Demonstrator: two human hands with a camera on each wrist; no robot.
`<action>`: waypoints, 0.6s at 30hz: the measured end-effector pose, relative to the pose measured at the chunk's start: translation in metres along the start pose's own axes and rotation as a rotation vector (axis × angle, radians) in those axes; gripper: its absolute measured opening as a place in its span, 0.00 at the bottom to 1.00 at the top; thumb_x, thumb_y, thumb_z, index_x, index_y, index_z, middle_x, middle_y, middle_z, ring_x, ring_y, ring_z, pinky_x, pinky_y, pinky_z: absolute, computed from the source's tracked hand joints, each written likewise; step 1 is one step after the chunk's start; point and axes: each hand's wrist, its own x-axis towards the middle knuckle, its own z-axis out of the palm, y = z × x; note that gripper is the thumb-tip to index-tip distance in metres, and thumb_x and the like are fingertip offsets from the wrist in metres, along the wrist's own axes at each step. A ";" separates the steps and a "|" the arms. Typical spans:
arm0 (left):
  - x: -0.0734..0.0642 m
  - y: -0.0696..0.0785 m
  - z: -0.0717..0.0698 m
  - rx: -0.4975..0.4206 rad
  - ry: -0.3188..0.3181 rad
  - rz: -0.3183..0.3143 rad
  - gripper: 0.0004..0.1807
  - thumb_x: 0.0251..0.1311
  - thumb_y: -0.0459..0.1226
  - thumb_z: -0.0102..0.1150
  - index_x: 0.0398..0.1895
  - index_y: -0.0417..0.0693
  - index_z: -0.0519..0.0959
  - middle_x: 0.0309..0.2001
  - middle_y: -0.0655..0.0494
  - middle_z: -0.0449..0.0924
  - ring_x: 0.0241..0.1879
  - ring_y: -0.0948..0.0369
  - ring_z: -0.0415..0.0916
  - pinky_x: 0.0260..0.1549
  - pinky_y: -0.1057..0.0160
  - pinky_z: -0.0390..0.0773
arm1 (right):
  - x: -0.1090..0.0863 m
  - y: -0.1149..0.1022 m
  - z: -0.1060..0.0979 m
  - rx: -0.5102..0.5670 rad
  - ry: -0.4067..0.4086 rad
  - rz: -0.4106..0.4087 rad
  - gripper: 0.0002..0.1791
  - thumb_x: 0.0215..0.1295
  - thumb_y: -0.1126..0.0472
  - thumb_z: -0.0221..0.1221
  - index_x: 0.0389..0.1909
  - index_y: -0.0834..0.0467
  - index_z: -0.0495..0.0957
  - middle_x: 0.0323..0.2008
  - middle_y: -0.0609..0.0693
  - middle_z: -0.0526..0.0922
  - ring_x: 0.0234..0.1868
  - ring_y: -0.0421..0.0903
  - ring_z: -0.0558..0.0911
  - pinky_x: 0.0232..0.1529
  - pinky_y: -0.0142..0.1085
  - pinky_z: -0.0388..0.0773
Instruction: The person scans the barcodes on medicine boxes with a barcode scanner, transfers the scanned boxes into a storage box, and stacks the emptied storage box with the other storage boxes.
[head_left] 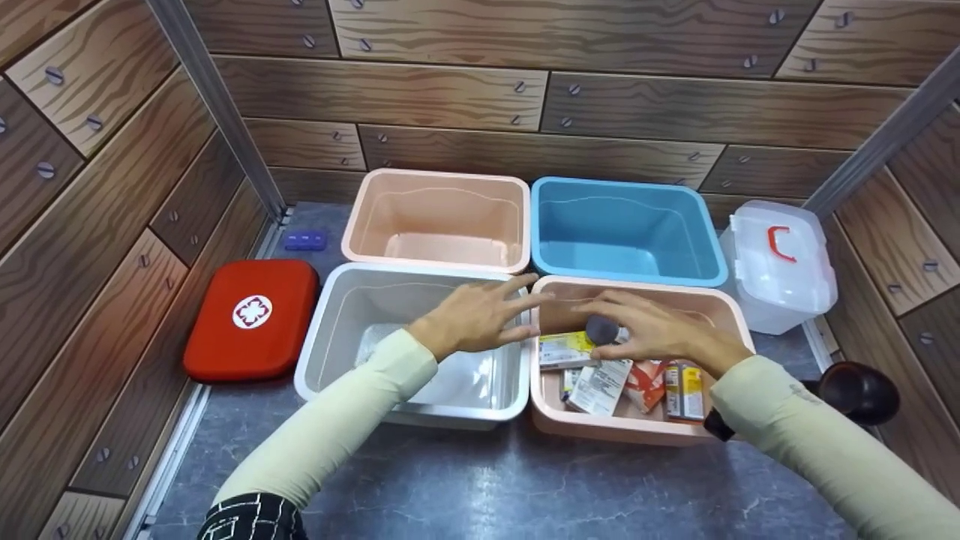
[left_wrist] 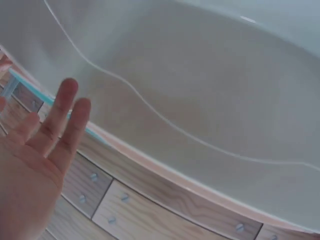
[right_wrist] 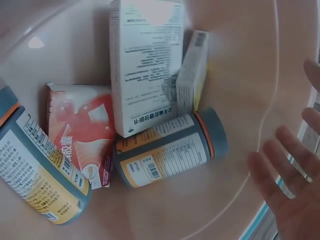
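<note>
My right hand point(head_left: 652, 330) is over the front right peach bin point(head_left: 637, 427), fingers spread and holding nothing. In the right wrist view, that hand point(right_wrist: 290, 175) stands apart from a dark-capped bottle point(right_wrist: 165, 152) lying on its side. A second bottle point(right_wrist: 45, 165), a red-and-white box point(right_wrist: 82, 130), a large white box point(right_wrist: 147, 65) and a narrow white box point(right_wrist: 192, 75) lie around it. My left hand point(head_left: 480, 319) hovers above the right side of the grey bin point(head_left: 409, 412). Its fingers are extended, with nothing held, as the left wrist view also shows.
Behind stand another peach bin point(head_left: 439, 180) and a blue bin point(head_left: 630, 277). A red first-aid case point(head_left: 247, 322) and a purple pill box point(head_left: 305, 240) are at left. At right are a clear lidded box point(head_left: 784, 270) and a black rounded object point(head_left: 859, 391). Wood-patterned walls surround them.
</note>
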 end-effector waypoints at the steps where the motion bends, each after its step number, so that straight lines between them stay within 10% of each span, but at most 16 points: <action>1: 0.000 0.002 0.002 -0.010 -0.004 0.020 0.35 0.84 0.65 0.37 0.89 0.72 0.55 0.88 0.52 0.54 0.65 0.46 0.84 0.46 0.50 0.90 | 0.002 -0.001 0.001 -0.003 -0.037 -0.003 0.40 0.70 0.40 0.71 0.77 0.52 0.75 0.71 0.58 0.78 0.70 0.62 0.79 0.69 0.67 0.77; 8: -0.001 0.006 0.015 -0.068 -0.052 0.149 0.31 0.86 0.60 0.40 0.85 0.69 0.64 0.88 0.51 0.56 0.51 0.46 0.89 0.43 0.49 0.90 | 0.024 -0.002 0.011 -0.027 -0.239 0.003 0.35 0.68 0.45 0.73 0.71 0.57 0.79 0.72 0.66 0.77 0.74 0.72 0.73 0.73 0.72 0.69; 18: -0.002 0.008 0.023 -0.145 -0.058 0.148 0.28 0.87 0.57 0.41 0.79 0.61 0.73 0.88 0.49 0.54 0.51 0.44 0.90 0.51 0.47 0.90 | 0.046 0.000 0.026 -0.281 -0.360 -0.003 0.40 0.64 0.47 0.76 0.75 0.55 0.77 0.74 0.63 0.76 0.71 0.65 0.78 0.71 0.62 0.77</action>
